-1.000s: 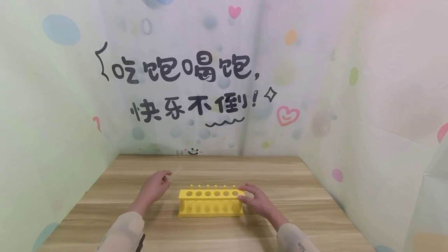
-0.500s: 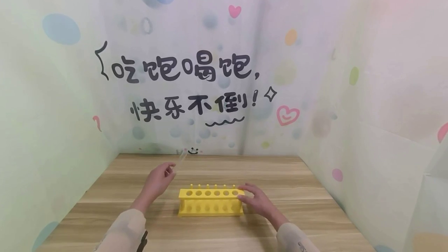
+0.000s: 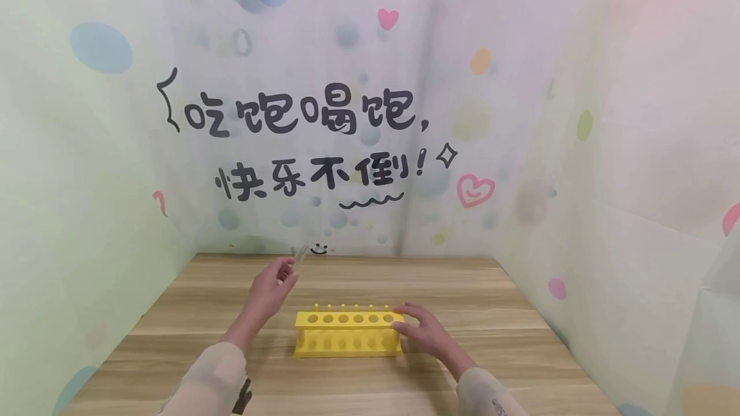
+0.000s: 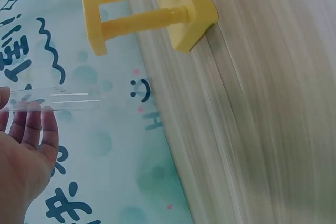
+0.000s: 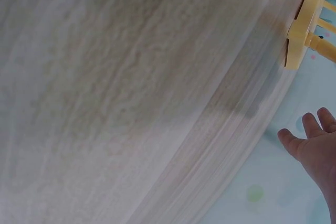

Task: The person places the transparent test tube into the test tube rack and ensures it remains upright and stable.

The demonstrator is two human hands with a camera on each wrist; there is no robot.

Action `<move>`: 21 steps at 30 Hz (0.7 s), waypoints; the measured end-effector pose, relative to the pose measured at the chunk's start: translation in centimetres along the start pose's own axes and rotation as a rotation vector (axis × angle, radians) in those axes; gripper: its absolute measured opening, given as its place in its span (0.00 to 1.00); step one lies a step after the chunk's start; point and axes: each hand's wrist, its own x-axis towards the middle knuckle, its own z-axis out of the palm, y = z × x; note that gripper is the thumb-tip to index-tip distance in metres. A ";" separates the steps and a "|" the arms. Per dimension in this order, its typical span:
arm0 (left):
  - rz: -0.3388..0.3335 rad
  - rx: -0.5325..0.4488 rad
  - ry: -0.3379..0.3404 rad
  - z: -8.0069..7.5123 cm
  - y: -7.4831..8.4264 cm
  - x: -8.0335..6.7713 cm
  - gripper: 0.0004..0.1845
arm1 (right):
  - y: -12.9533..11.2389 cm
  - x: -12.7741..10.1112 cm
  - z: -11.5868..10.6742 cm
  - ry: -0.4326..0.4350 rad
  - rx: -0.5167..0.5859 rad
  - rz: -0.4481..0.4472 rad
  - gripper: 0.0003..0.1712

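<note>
Left hand (image 3: 272,287) pinches clear test tube (image 4: 55,99), lifted above surface (image 3: 462,300), left of yellow rack (image 3: 347,334) | right hand (image 3: 419,329) flat, fingers straight on rack's right end | tube likely light, rigid, slick, breakable: hold mid-barrel, gently.

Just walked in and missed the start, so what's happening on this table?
A person's left hand holds a clear test tube in the air, behind and left of a yellow test-tube rack on the wooden table. The right hand rests on the rack's right end. All six holes look empty.
</note>
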 end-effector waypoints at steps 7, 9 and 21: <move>0.018 -0.099 0.018 0.8 0.7 -0.2 0.19 | -0.1 0.0 0.0 0.001 -0.003 0.001 0.24; 0.035 -0.111 0.021 1.0 1.0 -0.3 0.18 | 0.0 0.0 0.0 0.002 -0.001 0.000 0.24; 0.001 -0.180 -0.031 2.2 1.8 -0.6 0.18 | 0.2 0.1 0.0 0.005 0.004 -0.011 0.24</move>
